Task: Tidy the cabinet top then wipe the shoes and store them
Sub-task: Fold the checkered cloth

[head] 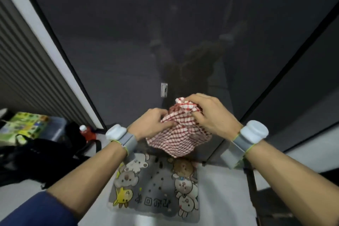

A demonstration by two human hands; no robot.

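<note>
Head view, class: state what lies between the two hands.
A red-and-white checked cloth, gripped by the left hand and right hand, in the head view.

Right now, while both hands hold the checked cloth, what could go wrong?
1. The checked cloth is bunched between the left hand and right hand, with a loose part hanging below. It might slip down onto the cartoon mat.
2. The black bag and its straps lie close on the left. A step that way could catch them and perhaps knock the red bottle next to it.

Far edge of cartoon mat (156,185) — behind checked cloth (180,137).
</note>
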